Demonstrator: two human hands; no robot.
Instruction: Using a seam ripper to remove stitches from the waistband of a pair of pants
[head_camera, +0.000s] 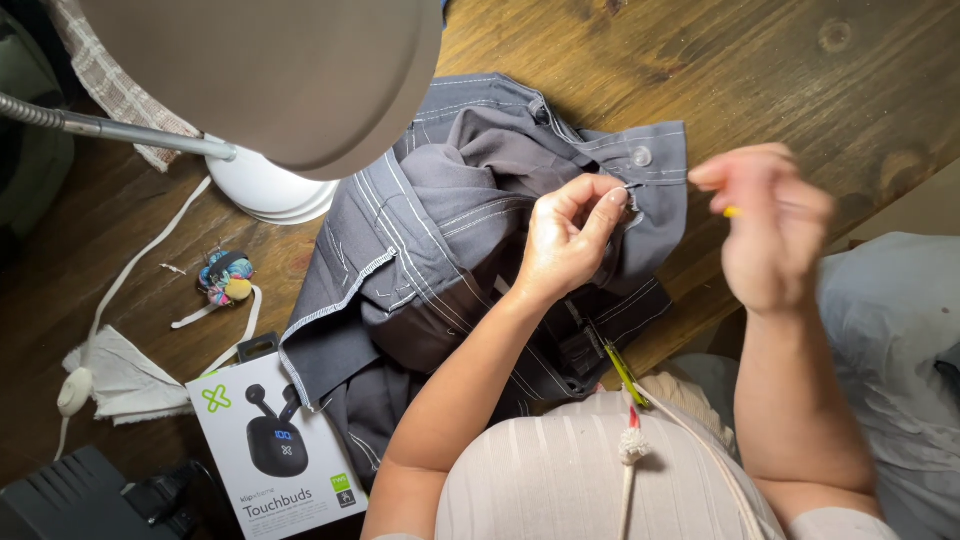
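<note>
The grey garment (440, 250) lay bunched on the wooden surface (780, 70), in front of the person, with pale stitching lines showing along its seams. The left hand (570, 235) was closed in a pinch on a fold of the cloth just below a clear button (641, 156) near the garment's edge. The right hand (770, 225) was raised off to the side, blurred, fingers drawn together on something small with a yellow tip (732, 211); whether that was a needle or a pin could not be told, and no thread was plain to see. As a judgement, the hand sewing near the button looked under way rather than finished: the button sat in place, yet the cloth was gripped and the garment was not laid flat or folded. A yellow-green tool (622, 372) lay at the garment's near edge.

Further out, a white box (275, 450) lay at the near left, tilted, rectangular, with a black hang tab at its top, a green cross mark in one corner, a picture of a dark earbud case in the middle and a small green patch low on its face. A colourful pincushion (225, 277) sat beside a white strap (130, 270), and a lamp (280, 70) stood over the upper left
</note>
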